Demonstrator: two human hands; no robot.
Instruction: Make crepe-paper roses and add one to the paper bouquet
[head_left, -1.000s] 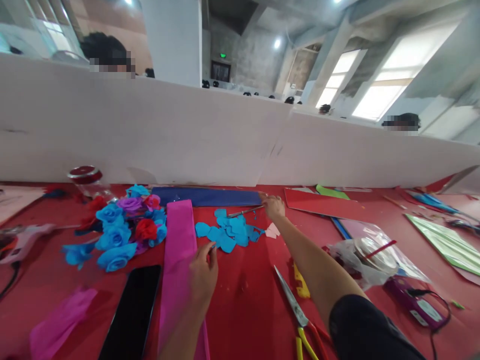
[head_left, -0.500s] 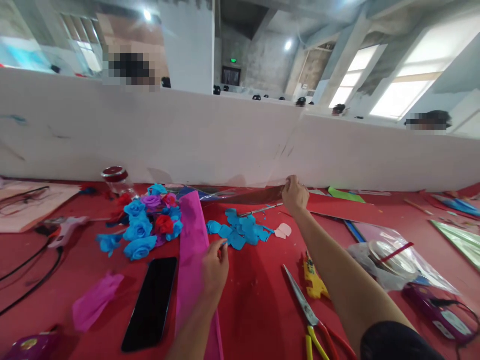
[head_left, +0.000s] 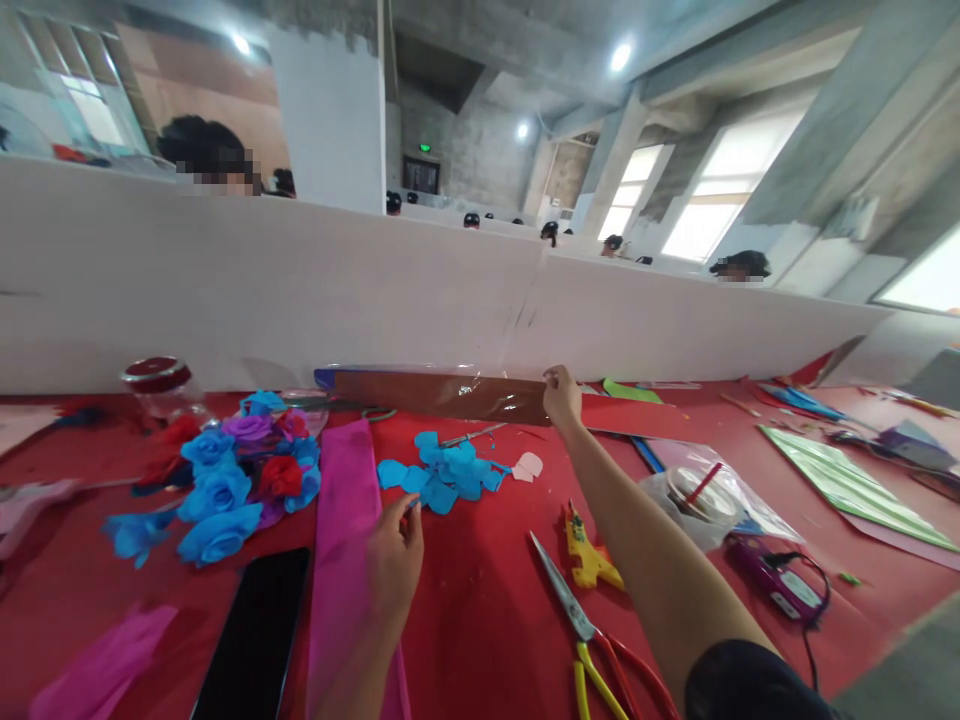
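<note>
My right hand (head_left: 562, 398) is closed on the right end of a brown paper strip in clear plastic wrap (head_left: 442, 396), stretched along the foot of the white divider. My left hand (head_left: 396, 550) is pinched shut over the right edge of a long magenta paper strip (head_left: 346, 500). A tiny bluish bit shows at its fingertips, too small to name. Just beyond lie blue paper petals (head_left: 457, 470) in a loose pile, with pale pink petals (head_left: 527, 466) beside them. Thin metal tweezers or a similar slim tool (head_left: 472, 436) rests behind the pile.
Blue, purple and red paper roses (head_left: 225, 480) lie left, above a black phone (head_left: 255, 635). Scissors (head_left: 574, 600) and a yellow glue gun (head_left: 586, 548) are near my right forearm. Further right are a tape roll (head_left: 701, 495) and a purple device (head_left: 776, 578). A white divider (head_left: 420, 290) runs behind.
The view has turned right, so things sit further left. The wrapped brown strip, tilted and creased before, now lies flatter with its broad side showing. My right hand keeps hold of its end.
</note>
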